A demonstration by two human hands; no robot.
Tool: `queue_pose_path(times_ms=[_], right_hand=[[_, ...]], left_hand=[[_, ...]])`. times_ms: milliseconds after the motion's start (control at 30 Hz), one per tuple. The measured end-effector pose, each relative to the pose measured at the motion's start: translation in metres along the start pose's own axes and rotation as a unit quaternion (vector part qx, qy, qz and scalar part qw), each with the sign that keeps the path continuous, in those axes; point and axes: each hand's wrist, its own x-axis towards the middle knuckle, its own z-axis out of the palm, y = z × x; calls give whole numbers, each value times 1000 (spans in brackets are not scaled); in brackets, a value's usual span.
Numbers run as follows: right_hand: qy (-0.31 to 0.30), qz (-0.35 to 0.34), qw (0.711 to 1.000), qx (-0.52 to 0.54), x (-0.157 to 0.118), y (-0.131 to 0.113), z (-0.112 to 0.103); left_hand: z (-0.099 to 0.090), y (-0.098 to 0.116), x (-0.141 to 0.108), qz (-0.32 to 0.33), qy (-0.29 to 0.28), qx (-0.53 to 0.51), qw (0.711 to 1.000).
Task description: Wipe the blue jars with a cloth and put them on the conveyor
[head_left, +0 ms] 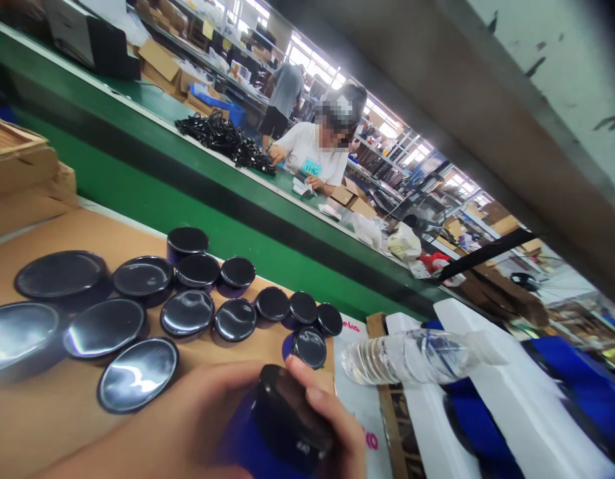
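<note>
A blue cylindrical container with a glossy black top [292,416] is close in front of me at the bottom centre, tilted, with small white markings near its edge. My left hand [187,412] wraps round its left side. From the right, the fingers of my right hand [337,419] press on the black top and its side. The lower part of the container is out of frame. Several similar black-topped containers stand on the brown cardboard surface beyond; the nearest include one black-topped container [138,374] at left and a smaller one [310,347] just past my fingers.
A clear plastic bottle [407,359] lies across white foam pieces [516,392] holding blue items at right. Cardboard [28,173] is stacked at left. Beyond a green-sided bench [137,193], a person [317,150] handles small items beside a pile of black cables [225,140].
</note>
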Motion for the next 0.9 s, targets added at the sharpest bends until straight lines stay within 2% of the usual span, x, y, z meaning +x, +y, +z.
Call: queue_pose_path(times_ms=[100,233,300,367,433,500,533,600,733,800,867,900], right_hand=[[48,2,999,14,12,14,-16],[99,0,994,55,22,24,-36],[147,39,987,58,18,22,-32],[178,63,982,-6,12,18,-22],[132,49,983,-122,6,15,-12],[18,27,980,-195,1,13,-5],[-30,26,980,-193,0,13,-4],[-77,61,986,-138,-4,11,-2],[-91,139,986,-8,-9,4,6],[-90,158,983,36,-10,-1,11],[-79,179,979,63,-8,-7,13],[-72,186,977,72,-7,-8,13]], left_hand=[[-3,-6,-1,25,67,22,997],[-5,-8,-1,40,140,126,981],[-4,-3,2,58,169,192,965],[-2,2,5,81,189,257,944],[-1,5,5,101,206,321,919],[-1,4,2,117,223,383,889],[-1,2,-1,124,232,412,872],[-1,-4,-6,136,247,468,838],[7,-15,-11,133,269,556,775],[13,-17,-10,165,279,575,751],[16,-17,-12,218,282,571,740],[16,-18,-14,228,277,559,747]])
